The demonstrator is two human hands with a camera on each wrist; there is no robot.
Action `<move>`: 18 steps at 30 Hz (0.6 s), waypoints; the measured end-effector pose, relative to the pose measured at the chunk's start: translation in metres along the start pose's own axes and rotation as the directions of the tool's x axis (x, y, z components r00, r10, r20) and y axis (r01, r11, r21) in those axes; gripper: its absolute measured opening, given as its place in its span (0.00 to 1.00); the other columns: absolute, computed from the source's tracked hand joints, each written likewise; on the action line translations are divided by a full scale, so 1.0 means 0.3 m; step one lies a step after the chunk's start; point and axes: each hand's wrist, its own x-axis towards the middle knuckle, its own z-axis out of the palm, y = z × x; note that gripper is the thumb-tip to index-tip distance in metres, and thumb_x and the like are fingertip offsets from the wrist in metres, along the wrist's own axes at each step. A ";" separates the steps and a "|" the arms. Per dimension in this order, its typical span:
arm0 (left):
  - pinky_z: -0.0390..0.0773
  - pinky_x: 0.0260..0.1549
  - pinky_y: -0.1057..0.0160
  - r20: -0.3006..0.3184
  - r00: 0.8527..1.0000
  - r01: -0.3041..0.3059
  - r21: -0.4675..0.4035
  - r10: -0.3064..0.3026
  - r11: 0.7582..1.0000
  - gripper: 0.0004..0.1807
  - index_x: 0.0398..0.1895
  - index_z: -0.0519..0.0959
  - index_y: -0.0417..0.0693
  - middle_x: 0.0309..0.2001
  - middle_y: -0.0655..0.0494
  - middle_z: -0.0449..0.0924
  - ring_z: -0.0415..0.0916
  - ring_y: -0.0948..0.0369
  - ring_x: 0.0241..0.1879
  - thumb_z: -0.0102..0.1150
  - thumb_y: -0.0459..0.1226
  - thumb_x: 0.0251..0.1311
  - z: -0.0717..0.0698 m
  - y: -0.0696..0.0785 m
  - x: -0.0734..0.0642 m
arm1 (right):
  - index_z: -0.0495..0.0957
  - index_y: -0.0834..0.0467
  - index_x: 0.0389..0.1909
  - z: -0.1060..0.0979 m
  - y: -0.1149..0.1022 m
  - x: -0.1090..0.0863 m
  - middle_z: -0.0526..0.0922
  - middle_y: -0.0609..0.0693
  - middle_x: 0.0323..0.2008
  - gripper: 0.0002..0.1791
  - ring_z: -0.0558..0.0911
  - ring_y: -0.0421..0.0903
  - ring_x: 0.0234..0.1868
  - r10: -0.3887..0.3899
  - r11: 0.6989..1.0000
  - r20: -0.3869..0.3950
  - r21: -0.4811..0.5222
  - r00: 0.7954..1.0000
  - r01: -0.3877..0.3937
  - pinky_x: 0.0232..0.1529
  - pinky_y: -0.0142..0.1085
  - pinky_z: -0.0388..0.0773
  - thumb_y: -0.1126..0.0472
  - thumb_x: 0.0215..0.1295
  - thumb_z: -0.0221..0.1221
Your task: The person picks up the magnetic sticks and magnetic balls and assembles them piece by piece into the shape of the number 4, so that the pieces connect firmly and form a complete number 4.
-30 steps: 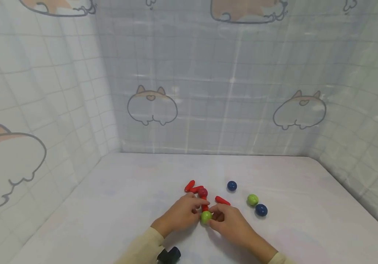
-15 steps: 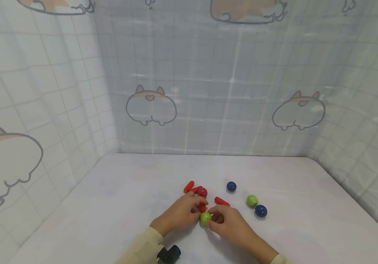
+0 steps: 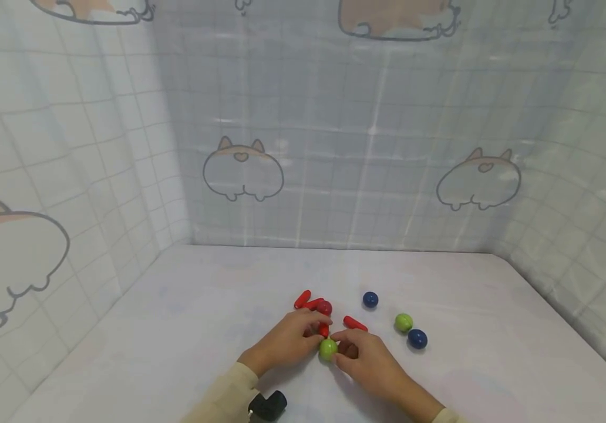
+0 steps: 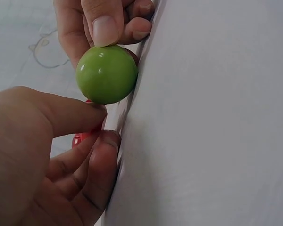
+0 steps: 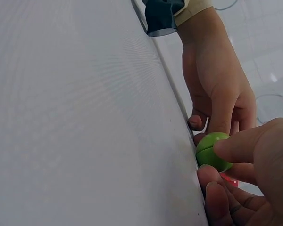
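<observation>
My right hand (image 3: 369, 362) pinches a shiny green ball (image 3: 328, 350) between thumb and fingers, close to the tabletop. A groove runs across the ball (image 5: 212, 153) in the right wrist view. Just left of it, my left hand (image 3: 287, 341) holds a short red stick (image 3: 324, 331) between thumb and fingers; most of the stick is hidden in the left wrist view. The stick's near end meets or nearly meets the green ball; whether they are joined I cannot tell. Beyond the left fingertips lies a red ball (image 3: 324, 307), at the stick's far side.
Two loose red sticks (image 3: 302, 299) (image 3: 313, 304) lie behind my left hand, and another red stick (image 3: 355, 324) lies behind my right. Farther right are a green ball (image 3: 403, 322) and two blue balls (image 3: 370, 299) (image 3: 417, 339). Patterned curtains (image 3: 303, 117) surround the white table (image 3: 218, 282).
The green ball has shifted very slightly left in my right hand's pinch. The red stick shows a little less between the hands. Both hands keep nearly the same place.
</observation>
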 end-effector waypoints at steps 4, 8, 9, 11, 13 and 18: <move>0.79 0.42 0.66 0.014 1.000 0.003 -0.048 -0.002 0.999 0.17 0.56 0.82 0.52 0.41 0.68 0.81 0.75 0.67 0.38 0.64 0.34 0.64 -0.005 0.000 -0.001 | 0.81 0.55 0.58 0.001 -0.002 0.001 0.80 0.41 0.35 0.22 0.78 0.43 0.35 -0.005 1.000 -0.005 -0.015 1.000 0.005 0.36 0.31 0.80 0.56 0.63 0.69; 0.78 0.42 0.66 0.019 1.000 0.014 -0.065 -0.013 0.998 0.17 0.56 0.82 0.52 0.41 0.66 0.81 0.76 0.67 0.38 0.63 0.34 0.64 -0.009 0.003 -0.003 | 0.81 0.54 0.58 0.002 -0.003 0.001 0.80 0.41 0.34 0.22 0.77 0.43 0.35 -0.010 1.000 -0.010 -0.027 1.000 0.010 0.35 0.31 0.79 0.56 0.63 0.68; 0.78 0.42 0.66 0.020 1.000 0.016 -0.066 -0.015 0.998 0.17 0.56 0.82 0.52 0.41 0.65 0.81 0.76 0.66 0.38 0.62 0.34 0.65 -0.009 0.004 -0.003 | 0.81 0.54 0.58 0.002 -0.002 0.001 0.80 0.41 0.34 0.22 0.77 0.43 0.35 -0.009 1.000 -0.013 -0.028 1.000 0.009 0.35 0.31 0.79 0.56 0.63 0.68; 0.78 0.42 0.65 0.023 1.000 0.020 -0.070 -0.019 0.997 0.17 0.57 0.82 0.52 0.41 0.63 0.82 0.76 0.66 0.39 0.61 0.34 0.65 -0.010 0.006 -0.003 | 0.81 0.54 0.57 0.003 -0.001 0.000 0.79 0.41 0.34 0.21 0.77 0.43 0.35 -0.010 1.000 -0.016 -0.029 1.000 0.009 0.34 0.31 0.79 0.56 0.63 0.68; 0.78 0.42 0.65 0.024 0.999 0.028 -0.074 -0.026 0.997 0.17 0.57 0.82 0.52 0.41 0.62 0.82 0.76 0.66 0.39 0.61 0.34 0.65 -0.010 0.008 -0.004 | 0.81 0.54 0.57 0.004 -0.001 0.000 0.79 0.41 0.34 0.21 0.77 0.43 0.35 -0.009 1.000 -0.019 -0.029 1.000 0.009 0.34 0.30 0.79 0.56 0.63 0.69; 0.78 0.44 0.65 0.026 0.999 0.044 -0.085 -0.041 0.995 0.17 0.57 0.82 0.53 0.41 0.63 0.82 0.76 0.66 0.40 0.60 0.35 0.66 -0.010 0.010 -0.002 | 0.81 0.53 0.55 0.002 -0.002 0.001 0.80 0.41 0.34 0.20 0.78 0.43 0.36 -0.011 1.000 -0.022 -0.025 1.000 0.011 0.36 0.31 0.79 0.57 0.62 0.69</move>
